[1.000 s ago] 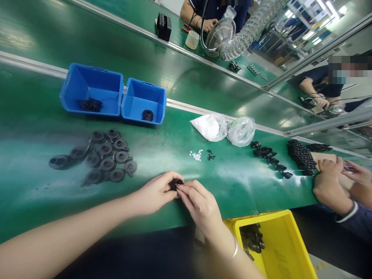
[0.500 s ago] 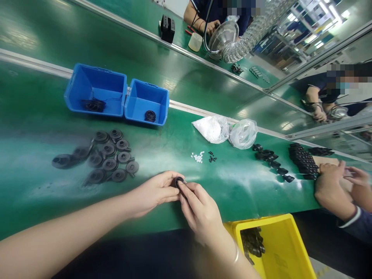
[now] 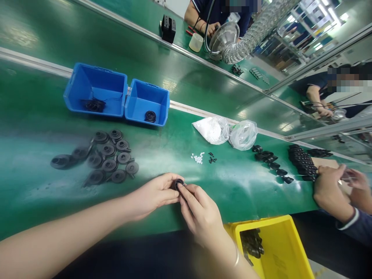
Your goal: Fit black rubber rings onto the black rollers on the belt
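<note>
Between my two hands is a small round black part with a ring-shaped rim, held just above the front of the green table. My left hand grips it from the left with thumb and fingers closed. From the right, my right hand is closed on the same part, its fingertips pressing at the rim; much of the part is hidden by the fingers. To the left lie several black round parts with short side stems. Beyond my hands are a small heap of white pieces and some tiny black pieces.
Two blue bins, a larger one and a smaller one, hold black rings. Plastic bags lie behind. A yellow bin with black parts stands at front right. A co-worker's hands work beside black parts.
My hands stay in nearly the same place around the black part, with only a slight shift of the fingers. The co-worker's hands at the right have moved a little.
</note>
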Motion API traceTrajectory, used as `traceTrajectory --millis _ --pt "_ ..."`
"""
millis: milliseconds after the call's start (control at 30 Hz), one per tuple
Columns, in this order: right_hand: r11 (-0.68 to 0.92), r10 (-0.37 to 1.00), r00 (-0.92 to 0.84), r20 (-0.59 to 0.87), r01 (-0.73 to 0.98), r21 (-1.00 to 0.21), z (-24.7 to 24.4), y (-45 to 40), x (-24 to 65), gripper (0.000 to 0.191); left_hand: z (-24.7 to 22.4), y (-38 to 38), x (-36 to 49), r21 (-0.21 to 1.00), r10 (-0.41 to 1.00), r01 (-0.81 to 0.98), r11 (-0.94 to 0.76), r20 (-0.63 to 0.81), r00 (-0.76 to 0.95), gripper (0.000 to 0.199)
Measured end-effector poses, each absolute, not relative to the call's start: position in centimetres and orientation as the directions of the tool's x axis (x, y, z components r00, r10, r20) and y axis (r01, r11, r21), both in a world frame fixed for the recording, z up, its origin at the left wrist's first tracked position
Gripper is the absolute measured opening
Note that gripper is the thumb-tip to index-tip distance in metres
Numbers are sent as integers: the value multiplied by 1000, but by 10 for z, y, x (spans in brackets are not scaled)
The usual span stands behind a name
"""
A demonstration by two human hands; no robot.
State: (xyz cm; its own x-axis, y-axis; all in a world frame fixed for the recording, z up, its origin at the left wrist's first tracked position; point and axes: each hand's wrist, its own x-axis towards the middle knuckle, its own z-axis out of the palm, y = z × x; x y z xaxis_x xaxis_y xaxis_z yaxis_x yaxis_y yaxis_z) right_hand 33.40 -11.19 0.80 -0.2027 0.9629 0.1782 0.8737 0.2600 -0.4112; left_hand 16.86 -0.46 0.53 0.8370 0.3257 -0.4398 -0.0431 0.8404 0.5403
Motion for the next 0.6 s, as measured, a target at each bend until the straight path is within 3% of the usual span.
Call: traceTrajectory --millis 267,600 --pt "274 956 -232 177 922 -273 6 -116 334 56 7 -4 169 548 316 -23 836 -447 837 33" --pt "285 957 -256 133 914 -289 10 -115 334 53 6 -4 169 586 315 5 810 -442 840 34"
